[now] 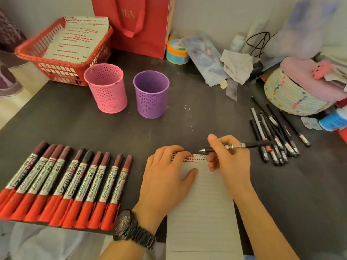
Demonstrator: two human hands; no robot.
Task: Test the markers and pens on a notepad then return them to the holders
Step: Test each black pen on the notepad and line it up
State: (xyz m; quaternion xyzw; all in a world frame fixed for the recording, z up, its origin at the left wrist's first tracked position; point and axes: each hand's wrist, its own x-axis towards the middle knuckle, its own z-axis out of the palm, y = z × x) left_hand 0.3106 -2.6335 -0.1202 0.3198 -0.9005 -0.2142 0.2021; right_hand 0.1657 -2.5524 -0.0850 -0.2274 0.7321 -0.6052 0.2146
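Observation:
A lined notepad lies on the dark table at the bottom centre, with red marks along its top edge. My left hand rests flat on the pad's upper left. My right hand grips a black pen, tip pointing left just above the pad's top edge. Several red-capped markers lie in a row at the left. Several black pens lie in a loose pile at the right. A pink holder and a purple holder stand upright behind, both empty.
A red basket with marked paper sits at the back left, beside a red bag. Clutter fills the back right: a tape roll, a pencil case, crumpled tissue and a woven basket.

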